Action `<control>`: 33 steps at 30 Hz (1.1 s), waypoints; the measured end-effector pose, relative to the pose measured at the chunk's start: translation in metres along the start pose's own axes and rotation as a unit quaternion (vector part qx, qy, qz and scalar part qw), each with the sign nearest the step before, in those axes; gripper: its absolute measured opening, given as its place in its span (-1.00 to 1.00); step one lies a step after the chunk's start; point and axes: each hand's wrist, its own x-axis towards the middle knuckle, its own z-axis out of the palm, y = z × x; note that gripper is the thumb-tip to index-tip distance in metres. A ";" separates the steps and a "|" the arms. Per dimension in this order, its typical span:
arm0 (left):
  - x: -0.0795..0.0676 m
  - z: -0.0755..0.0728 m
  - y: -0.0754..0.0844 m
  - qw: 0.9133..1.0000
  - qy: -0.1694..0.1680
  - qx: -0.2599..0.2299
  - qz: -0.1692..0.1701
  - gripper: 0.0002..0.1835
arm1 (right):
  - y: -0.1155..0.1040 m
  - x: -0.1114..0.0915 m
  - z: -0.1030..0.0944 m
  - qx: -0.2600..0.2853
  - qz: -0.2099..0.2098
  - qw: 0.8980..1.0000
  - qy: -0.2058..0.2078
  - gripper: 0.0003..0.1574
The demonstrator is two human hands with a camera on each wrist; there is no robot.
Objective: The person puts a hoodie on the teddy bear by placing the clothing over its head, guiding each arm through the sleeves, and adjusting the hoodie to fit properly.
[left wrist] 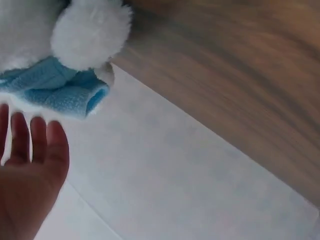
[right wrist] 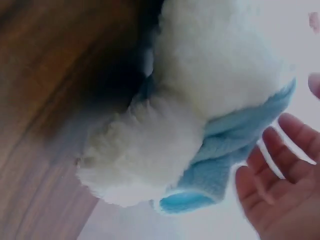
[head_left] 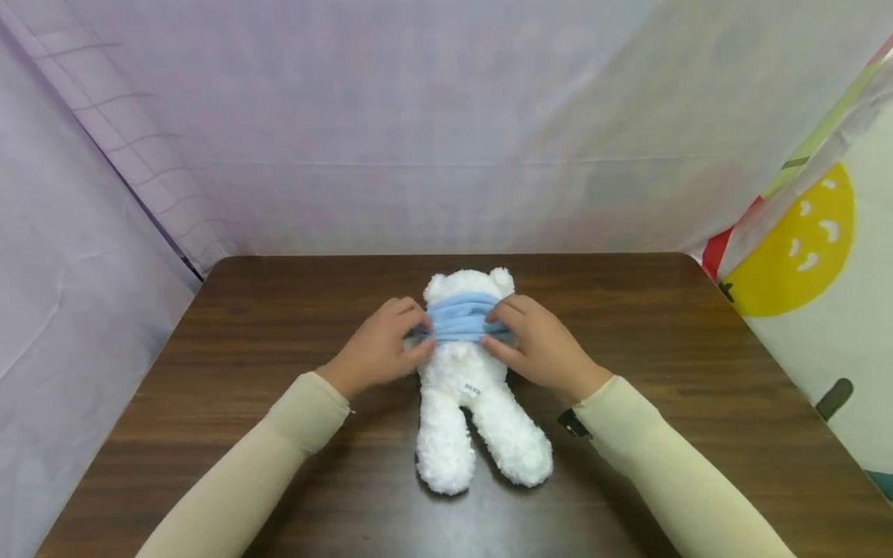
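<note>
A white plush bear (head_left: 446,457) lies on the brown table, its head toward the far edge and its legs toward me. A light-blue, fleecy doll garment (head_left: 460,319) sits bunched in folds around its upper body, just below the ears. The left wrist view shows a sleeve-like opening in the garment (left wrist: 80,97). At its left edge is my left hand (head_left: 380,345), fingers relaxed and thumb apart. My right hand (head_left: 540,345) rests its fingertips and thumb along the right edge. In the right wrist view its fingers (right wrist: 280,155) lie fairly straight beside the cloth. The bear's face is hidden.
The wooden table (head_left: 279,310) extends on both sides of the bear. A pale cloth backdrop (head_left: 446,155) hangs behind its far edge. To the right hangs a sheet printed with a yellow shape (head_left: 802,248). A small printed label (head_left: 472,387) is on the bear's lower body.
</note>
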 end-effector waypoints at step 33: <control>-0.005 0.037 0.013 0.986 0.091 0.123 0.065 -0.64 | -0.013 -0.013 0.015 -0.097 -0.022 0.995 0.011 -0.55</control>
